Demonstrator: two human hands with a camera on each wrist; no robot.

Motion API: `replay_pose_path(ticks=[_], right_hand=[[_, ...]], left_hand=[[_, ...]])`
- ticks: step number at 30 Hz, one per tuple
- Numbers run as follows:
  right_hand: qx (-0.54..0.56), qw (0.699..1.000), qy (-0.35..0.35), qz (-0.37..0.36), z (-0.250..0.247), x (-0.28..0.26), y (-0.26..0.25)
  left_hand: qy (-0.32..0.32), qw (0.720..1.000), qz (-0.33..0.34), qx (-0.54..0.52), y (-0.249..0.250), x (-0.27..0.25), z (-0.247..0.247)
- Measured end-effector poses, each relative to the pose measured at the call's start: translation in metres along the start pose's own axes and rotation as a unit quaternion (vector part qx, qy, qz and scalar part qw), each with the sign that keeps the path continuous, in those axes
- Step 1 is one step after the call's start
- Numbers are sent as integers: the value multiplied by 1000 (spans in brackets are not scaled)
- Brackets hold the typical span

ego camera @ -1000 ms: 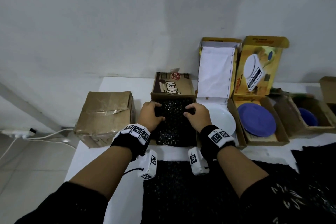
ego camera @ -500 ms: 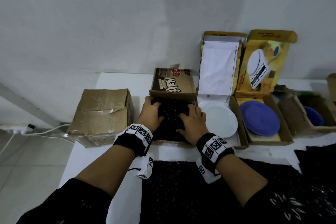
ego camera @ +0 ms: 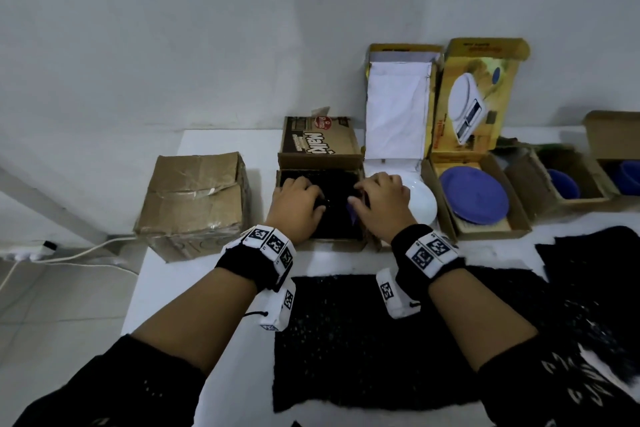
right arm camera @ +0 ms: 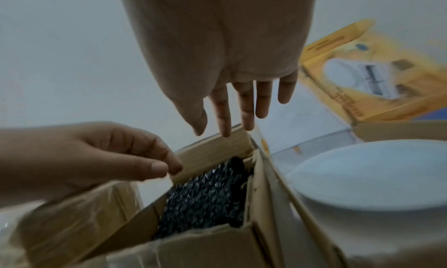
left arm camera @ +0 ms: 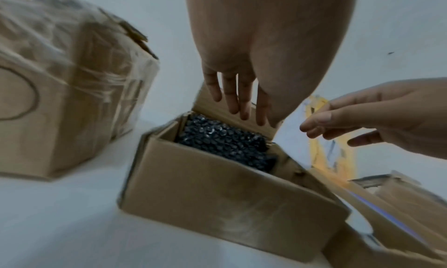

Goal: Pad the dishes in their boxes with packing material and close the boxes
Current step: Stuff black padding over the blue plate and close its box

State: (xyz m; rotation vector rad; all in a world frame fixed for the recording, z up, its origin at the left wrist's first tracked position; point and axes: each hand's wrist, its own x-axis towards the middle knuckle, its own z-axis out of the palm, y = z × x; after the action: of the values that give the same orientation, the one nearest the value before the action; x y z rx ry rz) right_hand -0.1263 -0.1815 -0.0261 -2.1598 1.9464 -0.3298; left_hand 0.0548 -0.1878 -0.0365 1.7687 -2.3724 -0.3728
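The brown Malkist box [ego camera: 320,149] stands open at the table's middle, its lid flap upright at the back. Black bubble wrap [ego camera: 336,184] fills it and hides any dish underneath; the wrap [left arm camera: 225,144] lies below the rim. My left hand [ego camera: 299,201] hovers over the box's left half, its fingers [left arm camera: 238,103] hanging straight near the back flap and holding nothing. My right hand [ego camera: 377,199] hovers over the right half, its fingers [right arm camera: 244,109] straight and empty above the wrap [right arm camera: 205,195].
A closed taped carton [ego camera: 194,204] sits left of the box. To the right are open boxes holding a white plate [ego camera: 424,204], a blue plate [ego camera: 474,194] and a blue bowl [ego camera: 562,184]. Loose black wrap sheets [ego camera: 346,340] lie in front of me.
Both hands were pressing the black wrap down into the box. They have since lifted off it, and their fingers now hang loose above the opening.
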Motion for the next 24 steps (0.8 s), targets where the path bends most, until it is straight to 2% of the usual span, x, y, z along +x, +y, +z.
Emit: replay_pose_path(ticks=[3, 6, 10, 12, 17, 20, 24], right_hand=[[63, 996, -18, 53, -17, -30, 31], [113, 987, -63, 97, -23, -68, 68], [66, 971, -142, 180, -25, -120, 109], [45, 963, -175, 199, -22, -139, 124], [21, 954, -222, 200, -6, -166, 141], [49, 962, -197, 183, 3, -175, 147], [82, 967, -177, 164, 5, -180, 153]], left_hand=[[-4, 996, 60, -68, 35, -11, 4], [-55, 987, 100, -110, 73, -22, 19], [-181, 970, 137, -86, 111, -27, 46], [-206, 966, 144, -58, 129, -28, 58], [-208, 970, 115, 40, 164, -31, 92], [-192, 974, 99, 66, 173, -28, 101], [-184, 980, 63, 34, 177, -27, 108]])
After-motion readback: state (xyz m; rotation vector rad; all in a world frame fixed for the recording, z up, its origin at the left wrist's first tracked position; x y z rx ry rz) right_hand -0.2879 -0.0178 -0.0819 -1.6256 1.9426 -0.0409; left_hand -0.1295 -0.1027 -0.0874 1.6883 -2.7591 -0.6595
